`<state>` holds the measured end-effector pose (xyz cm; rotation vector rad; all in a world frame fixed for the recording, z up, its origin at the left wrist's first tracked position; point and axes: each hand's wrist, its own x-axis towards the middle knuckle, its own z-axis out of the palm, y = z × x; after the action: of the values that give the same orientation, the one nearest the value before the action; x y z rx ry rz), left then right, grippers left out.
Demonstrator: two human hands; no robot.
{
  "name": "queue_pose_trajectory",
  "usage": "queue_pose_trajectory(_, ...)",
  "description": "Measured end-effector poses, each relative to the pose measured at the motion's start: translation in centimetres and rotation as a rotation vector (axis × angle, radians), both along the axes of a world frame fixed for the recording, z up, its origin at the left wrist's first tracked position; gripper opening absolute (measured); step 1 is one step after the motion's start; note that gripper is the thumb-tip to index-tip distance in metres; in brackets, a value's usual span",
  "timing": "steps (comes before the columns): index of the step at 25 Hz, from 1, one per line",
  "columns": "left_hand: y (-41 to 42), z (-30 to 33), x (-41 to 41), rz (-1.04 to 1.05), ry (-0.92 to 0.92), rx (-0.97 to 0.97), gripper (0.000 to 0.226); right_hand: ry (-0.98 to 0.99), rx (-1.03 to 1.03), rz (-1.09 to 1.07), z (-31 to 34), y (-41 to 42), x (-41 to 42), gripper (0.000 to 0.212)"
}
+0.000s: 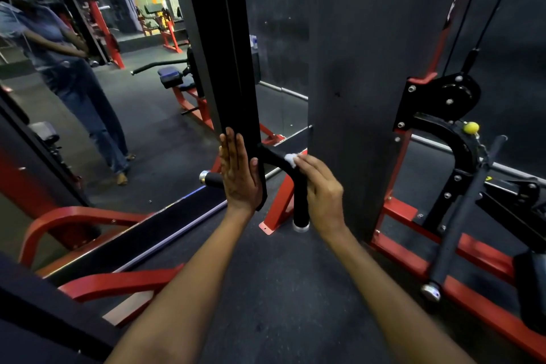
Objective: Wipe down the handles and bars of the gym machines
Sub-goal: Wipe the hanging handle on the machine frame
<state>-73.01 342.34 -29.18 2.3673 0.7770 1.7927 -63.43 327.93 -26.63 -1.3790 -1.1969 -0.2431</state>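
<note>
A black upright bar (233,74) hangs in the centre of the head view, ending in a curved black handle (300,201) with a chrome end cap. A second handle (211,180) sticks out to the left behind my left hand. My left hand (237,174) lies flat with straight fingers against the lower end of the upright bar. My right hand (322,189) holds a small white cloth (291,159) in its fingertips and presses it on the curve of the handle.
A black panel (354,83) of the machine stands just behind the handle. A red and black pulley frame (443,115) with a slanted bar (461,216) fills the right side. A mirror on the left reflects a standing person (68,68). Red frame tubes (88,216) curve at lower left.
</note>
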Motion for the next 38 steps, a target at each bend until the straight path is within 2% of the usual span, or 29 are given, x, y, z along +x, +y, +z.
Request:
queue_pose_trajectory(4,-0.1,0.0,-0.1,0.008,0.011,-0.013,0.057,-0.055,-0.086,-0.104,-7.3,-3.7,0.3,0.02)
queue_pose_trajectory(6,-0.4,-0.2,0.1,-0.008,-0.002,-0.009,0.057,-0.071,-0.042,-0.144,-6.3,-3.6,0.3,0.016)
queue_pose_trajectory(8,-0.8,-0.2,0.4,-0.015,-0.014,-0.001,0.058,-0.148,0.081,-0.173,-2.2,-2.3,-0.4,0.013)
queue_pose_trajectory(9,-0.8,-0.1,0.5,-0.022,-0.013,-0.013,0.058,-0.171,0.098,-0.119,-0.9,-1.8,-0.7,0.015)
queue_pose_trajectory(11,-0.8,-0.2,0.4,-0.018,0.004,-0.029,0.059,-0.122,-0.077,0.04,-1.5,-1.6,-1.4,0.027)
queue_pose_trajectory(13,-0.5,-0.3,0.3,0.021,0.019,-0.012,0.067,-0.135,-0.329,0.058,-6.2,-2.8,-1.8,0.017)
queue_pose_trajectory(15,-0.1,-0.1,0.4,0.038,0.034,-0.011,0.076,0.046,-0.463,0.019,-9.2,-4.2,-1.7,0.016)
queue_pose_trajectory(18,0.0,-0.6,0.7,0.045,0.025,0.003,0.077,0.152,-0.365,0.03,-7.2,-2.4,-1.7,0.025)
queue_pose_trajectory(20,0.1,-0.6,0.9,0.012,0.021,-0.024,0.072,0.28,-0.359,0.129,-5.1,-1.4,-1.8,0.017)
queue_pose_trajectory(21,0.1,-0.8,0.9,0.005,0.019,-0.025,0.067,0.278,-0.345,0.141,-5.1,-1.4,-1.8,0.013)
queue_pose_trajectory(23,0.3,-0.9,0.7,0.01,0.03,-0.01,0.061,0.3,-0.358,0.087,-7.2,-2.4,-1.1,0.017)
queue_pose_trajectory(25,0.6,-0.9,0.6,0.004,0.037,-0.013,0.059,0.368,-0.281,-0.176,-9.3,-3.1,0.3,0.033)
queue_pose_trajectory(26,0.5,-1.0,0.7,0.003,0.029,-0.008,0.059,0.496,-0.209,-0.286,-9.0,-2.5,1.3,0.036)
queue_pose_trajectory(27,0.3,-1.1,0.9,0.009,0.02,-0.008,0.059,0.678,-0.146,-0.278,-7.3,-1.2,2.4,0.036)
queue_pose_trajectory(28,0.1,-0.9,1.1,0.011,0.013,-0.022,0.059,0.78,-0.101,-0.154,-5.1,0.5,3.6,0.035)
queue_pose_trajectory(30,-0.3,-0.5,1.5,0.014,0.005,-0.062,0.06,0.744,-0.244,0.2,-1.5,3.2,4.6,0.035)
queue_pose_trajectory(32,-0.4,-0.9,1.5,0.029,-0.007,-0.061,0.059,0.69,-0.412,0.412,-1.6,4.5,5.5,0.037)
queue_pose_trajectory(35,-0.2,-1.4,1.5,0.042,-0.007,-0.029,0.059,0.65,-0.727,0.492,-5.6,3.4,6.5,0.031)
queue_pose_trajectory(37,-0.4,-1.2,1.4,0.042,0.0,-0.035,0.058,0.535,-0.986,0.516,-5.8,3.2,7.3,0.028)
queue_pose_trajectory(38,-0.6,-1.1,1.3,0.048,0.006,-0.034,0.058,0.549,-1.038,0.549,-5.1,3.4,7.5,0.028)
